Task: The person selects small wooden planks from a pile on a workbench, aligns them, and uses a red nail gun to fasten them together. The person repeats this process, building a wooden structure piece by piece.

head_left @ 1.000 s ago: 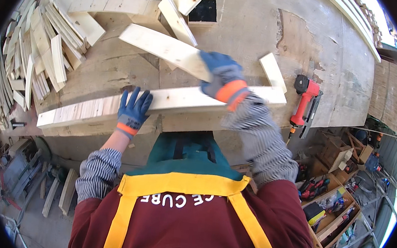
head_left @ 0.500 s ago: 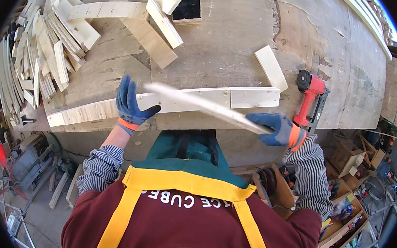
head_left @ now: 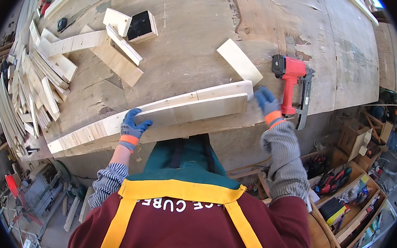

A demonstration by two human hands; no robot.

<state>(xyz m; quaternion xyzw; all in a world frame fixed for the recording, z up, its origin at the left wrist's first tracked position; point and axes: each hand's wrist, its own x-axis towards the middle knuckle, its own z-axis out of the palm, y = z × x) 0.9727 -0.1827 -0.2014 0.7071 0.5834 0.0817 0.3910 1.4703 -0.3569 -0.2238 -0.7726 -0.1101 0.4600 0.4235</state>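
Observation:
A flat wooden board (head_left: 209, 108) lies along the near side of a long row of joined boards (head_left: 84, 135) at the bench's front edge. My left hand (head_left: 134, 127), in a blue glove with an orange cuff, is closed over the board's left end, thumb on the near face. My right hand (head_left: 266, 102), gloved the same way and a little blurred, is off the board just past its right end. Its fingers stretch out with nothing in them. Right beside it lies a red and black nail gun (head_left: 289, 84), handle toward me.
Loose slats (head_left: 34, 86) pile up at the left of the plywood bench (head_left: 187, 38). A short board (head_left: 240, 60) lies beyond the row. Farther left are a black-topped wooden block (head_left: 143, 27) and more offcuts. A wooden tool box (head_left: 342, 207) stands below at right.
The board, raised and slanted in my right hand before, now lies against the row. My left hand has closed on its left end. The right hand has let go, and the view has shifted right.

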